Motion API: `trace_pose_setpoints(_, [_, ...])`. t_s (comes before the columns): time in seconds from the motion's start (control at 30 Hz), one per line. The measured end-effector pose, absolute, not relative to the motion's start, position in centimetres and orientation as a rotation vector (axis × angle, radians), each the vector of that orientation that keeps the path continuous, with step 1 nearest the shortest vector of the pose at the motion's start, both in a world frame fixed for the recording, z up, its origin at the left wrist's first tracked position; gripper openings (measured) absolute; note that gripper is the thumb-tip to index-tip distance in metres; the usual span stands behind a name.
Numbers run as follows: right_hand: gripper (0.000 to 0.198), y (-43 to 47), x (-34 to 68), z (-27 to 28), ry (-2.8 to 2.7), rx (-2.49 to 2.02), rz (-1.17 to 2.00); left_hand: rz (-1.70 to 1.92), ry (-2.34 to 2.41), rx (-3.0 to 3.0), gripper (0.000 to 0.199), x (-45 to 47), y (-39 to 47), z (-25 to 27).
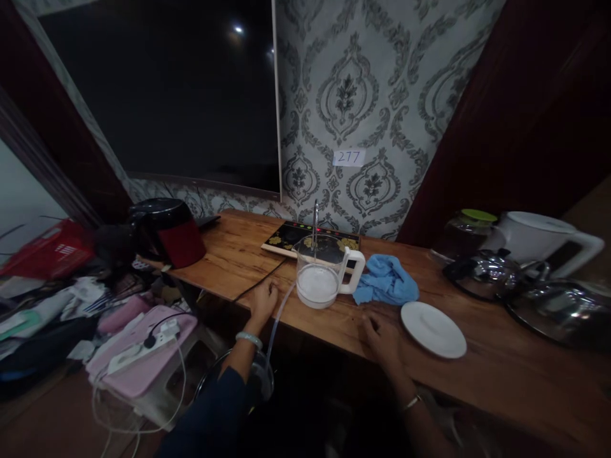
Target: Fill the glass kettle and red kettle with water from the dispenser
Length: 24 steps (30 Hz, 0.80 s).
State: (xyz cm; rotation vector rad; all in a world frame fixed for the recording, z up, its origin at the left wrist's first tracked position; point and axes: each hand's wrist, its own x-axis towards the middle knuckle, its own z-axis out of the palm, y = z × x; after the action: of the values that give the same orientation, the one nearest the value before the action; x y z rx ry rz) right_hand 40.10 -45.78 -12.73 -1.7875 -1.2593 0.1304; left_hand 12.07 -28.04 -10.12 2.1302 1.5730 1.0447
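My left hand (264,303) rests at the table's front edge with its fingers curled in; nothing shows in it. Just right of it, a clear hose (280,318) runs down over the edge. A clear jug (319,280) with a white handle stands upright on the table between my hands, its lower part looking whitish. My right hand (382,337) lies at the front edge, fingers loosely bent and apart, holding nothing visible. It is nearest the white round lid or plate (433,329). A crumpled blue cloth (387,281) lies behind it, beside the jug handle.
A metal spout (316,222) rises behind the jug by a black panel with gold flowers (281,236). Kettles (487,275) and a green-lidded jar (478,216) stand right. A red and black appliance (179,235) stands left. A power strip (143,350) lies on a pink stool (157,375).
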Motion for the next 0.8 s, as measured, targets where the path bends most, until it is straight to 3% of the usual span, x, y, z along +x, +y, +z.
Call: trace_pose_setpoints(0.8, [0.043, -45.94, 39.81, -12.15, -1.281, -1.725, 0.068, 1.033, 1.541, 2.119, 0.025, 12.34, -28.64, -9.33])
